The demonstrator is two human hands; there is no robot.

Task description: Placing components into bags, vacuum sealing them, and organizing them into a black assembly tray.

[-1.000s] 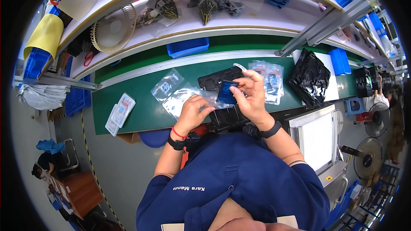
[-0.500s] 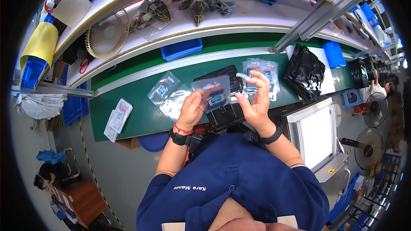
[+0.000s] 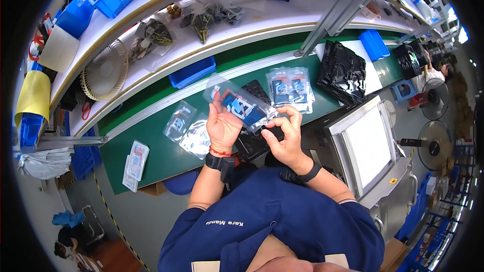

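Observation:
A clear plastic package (image 3: 239, 107) with a blue and red printed card is tilted up over the bench. My left hand (image 3: 223, 128), palm turned up, supports it with the fingers at its left side. At the package's lower right end my right hand (image 3: 286, 140) curls thumb and forefinger together. Something small and dark shows at those fingertips, but I cannot make out whether it is held. Below and behind the package lies a black plastic tray (image 3: 250, 144), partly hidden by my hands.
On the green bench (image 3: 156, 136) lie clear packages (image 3: 194, 138) left of my hands, rows of packages (image 3: 291, 88) behind them, and white-backed packs (image 3: 135, 163) far left. Stacked black trays (image 3: 343, 73) stand right. A shelf (image 3: 227, 32) overhangs the back; a bright-topped machine (image 3: 363, 146) is near right.
The package has turned so its printed card faces up, and moved left. My right hand has come down and left to the package's lower end. The whole view has shifted slightly.

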